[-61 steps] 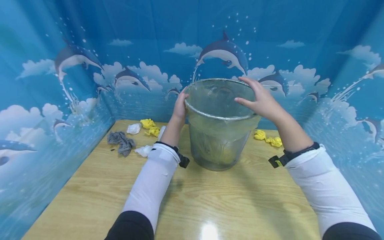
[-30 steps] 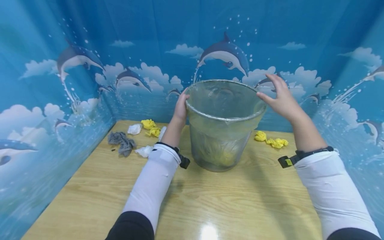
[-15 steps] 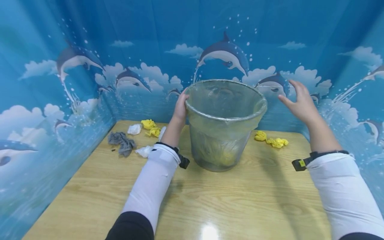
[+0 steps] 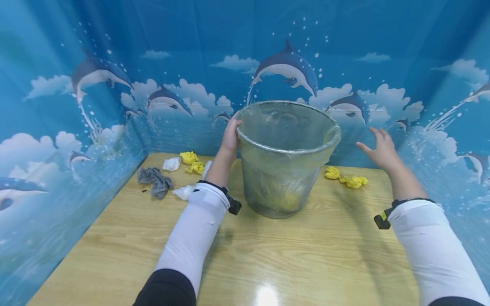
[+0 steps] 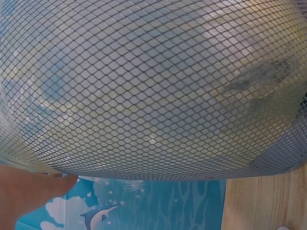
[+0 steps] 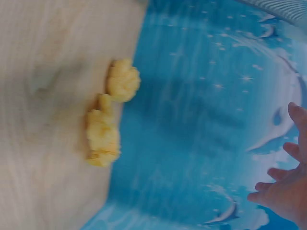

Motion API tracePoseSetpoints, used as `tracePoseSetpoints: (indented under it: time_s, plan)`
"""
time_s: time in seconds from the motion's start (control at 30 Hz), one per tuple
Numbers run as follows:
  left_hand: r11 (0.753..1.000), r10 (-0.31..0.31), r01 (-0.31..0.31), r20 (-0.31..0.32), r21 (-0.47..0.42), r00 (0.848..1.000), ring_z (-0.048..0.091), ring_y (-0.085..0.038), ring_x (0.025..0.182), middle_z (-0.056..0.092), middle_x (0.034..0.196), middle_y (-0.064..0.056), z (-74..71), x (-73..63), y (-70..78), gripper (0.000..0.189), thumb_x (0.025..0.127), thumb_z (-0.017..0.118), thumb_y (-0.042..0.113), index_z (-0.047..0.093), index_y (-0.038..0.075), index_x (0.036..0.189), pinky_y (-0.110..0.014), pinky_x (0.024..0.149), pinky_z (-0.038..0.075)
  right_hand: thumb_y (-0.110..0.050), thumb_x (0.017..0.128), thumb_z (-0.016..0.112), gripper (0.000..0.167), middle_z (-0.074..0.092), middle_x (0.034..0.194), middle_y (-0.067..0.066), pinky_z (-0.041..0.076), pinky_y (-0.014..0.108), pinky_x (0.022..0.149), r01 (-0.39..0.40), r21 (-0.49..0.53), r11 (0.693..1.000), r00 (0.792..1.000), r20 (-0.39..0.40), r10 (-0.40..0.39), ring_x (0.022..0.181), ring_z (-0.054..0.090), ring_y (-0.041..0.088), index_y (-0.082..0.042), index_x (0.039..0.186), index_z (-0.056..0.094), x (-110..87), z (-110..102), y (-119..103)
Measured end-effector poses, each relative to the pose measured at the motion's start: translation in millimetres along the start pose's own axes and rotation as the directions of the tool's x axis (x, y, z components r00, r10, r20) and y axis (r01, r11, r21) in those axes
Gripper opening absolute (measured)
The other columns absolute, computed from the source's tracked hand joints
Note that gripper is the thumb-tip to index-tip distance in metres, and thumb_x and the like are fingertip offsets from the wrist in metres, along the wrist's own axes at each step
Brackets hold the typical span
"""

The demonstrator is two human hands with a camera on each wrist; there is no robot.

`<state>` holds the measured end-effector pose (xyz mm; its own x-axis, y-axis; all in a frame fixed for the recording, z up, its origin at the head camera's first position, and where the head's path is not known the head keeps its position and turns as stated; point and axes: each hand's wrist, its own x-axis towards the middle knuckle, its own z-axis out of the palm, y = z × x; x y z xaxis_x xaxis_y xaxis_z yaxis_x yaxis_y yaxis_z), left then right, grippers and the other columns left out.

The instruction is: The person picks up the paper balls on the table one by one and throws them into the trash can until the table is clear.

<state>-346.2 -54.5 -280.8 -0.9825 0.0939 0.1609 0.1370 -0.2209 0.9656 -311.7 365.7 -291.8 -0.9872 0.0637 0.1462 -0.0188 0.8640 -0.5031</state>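
Note:
A mesh wastebasket [image 4: 281,170] with a clear plastic bag folded over its rim stands upright on the wooden table. My left hand [image 4: 231,135] grips its left side at the rim, thumb by the edge and the other fingers mostly hidden behind. In the left wrist view, the basket's mesh [image 5: 153,96] fills most of the picture. Off to the right, my right hand [image 4: 380,151] hangs in the air with fingers spread, holding nothing. Two crumpled yellow balls [image 4: 346,177] lie below and left of it near the back edge. Something yellow shows faintly through the basket's lower wall.
At the back left lie a grey crumpled piece [image 4: 155,182], white crumpled pieces [image 4: 171,164] and yellow crumpled pieces [image 4: 192,162]. A blue dolphin-print curtain [image 4: 183,55] stands close behind the table [image 4: 268,255] and along both sides.
My right hand has left the wastebasket's right rim, moved right, then lowered toward the yellow balls. The left hand keeps its grip and the basket is nearly still.

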Motion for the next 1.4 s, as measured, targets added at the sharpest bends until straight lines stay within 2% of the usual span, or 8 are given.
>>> tracePoseSetpoints:
  time_s: [0.3,0.47,0.67,0.97,1.17,1.4]
  plan:
    - [1.0,0.004,-0.004,0.003,-0.022,1.0,0.029,-0.022,0.144,0.024,0.16,-0.003,-0.6,-0.6,0.6,0.062,0.094,0.031,0.02,0.022,0.013,0.155,-0.039,0.115,0.029,-0.05,0.099,0.043,0.087,-0.015,0.152,0.038,0.009,0.074,0.106,-0.037,-0.026,0.999,0.992,0.117,0.039,0.138,-0.007,0.059,0.001,0.154,-0.001,5.0,32.4,20.0]
    - [1.0,0.008,-0.008,0.001,-0.02,1.0,0.03,-0.023,0.142,0.026,0.159,-0.003,0.4,-0.3,0.0,0.062,0.093,0.032,0.02,0.025,0.014,0.154,-0.041,0.114,0.03,-0.05,0.099,0.044,0.087,-0.007,0.149,0.044,0.009,0.074,0.107,-0.002,-0.1,0.995,0.98,0.2,0.022,0.135,-0.002,0.064,0.005,0.152,0.003,13.2,56.9,37.4]
    - [1.0,-0.02,0.02,0.002,0.007,1.0,0.023,-0.021,0.146,0.023,0.161,0.0,1.3,-1.2,-1.1,0.061,0.094,0.032,0.02,0.026,0.017,0.154,-0.044,0.115,0.027,-0.047,0.099,0.044,0.083,-0.004,0.148,0.046,0.007,0.074,0.106,0.033,-0.206,0.978,0.959,0.283,0.027,0.13,-0.002,0.069,0.008,0.151,0.008,9.3,77.5,55.0]
    - [1.0,0.009,-0.01,0.015,0.028,1.0,0.019,-0.022,0.148,0.021,0.161,-0.001,-0.7,-0.8,0.5,0.06,0.095,0.031,0.021,0.026,0.017,0.154,-0.046,0.117,0.023,-0.038,0.099,0.047,0.076,-0.002,0.147,0.046,0.009,0.077,0.104,-0.001,-0.226,0.974,0.944,0.321,0.075,0.131,-0.001,0.068,0.009,0.149,0.014,-2.2,93.6,74.6]
    - [1.0,0.017,-0.017,0.006,0.024,1.0,0.021,-0.022,0.147,0.022,0.161,-0.001,-1.1,-1.1,-0.2,0.06,0.095,0.032,0.021,0.026,0.017,0.154,-0.045,0.117,0.024,-0.042,0.1,0.044,0.075,-0.001,0.147,0.045,0.006,0.077,0.104,-0.017,-0.186,0.982,0.927,0.365,0.085,0.132,-0.003,0.067,0.007,0.149,0.015,-7.6,101.6,87.0]
    - [0.999,0.031,-0.032,0.018,0.042,0.999,0.022,-0.021,0.147,0.023,0.16,0.0,-0.6,-2.5,-0.2,0.059,0.095,0.031,0.021,0.026,0.017,0.154,-0.044,0.117,0.025,-0.041,0.101,0.044,0.073,0.009,0.143,0.048,0.015,0.077,0.102,-0.002,-0.194,0.981,0.916,0.394,0.079,0.129,0.008,0.068,0.008,0.148,0.017,-6.1,105.7,89.3]
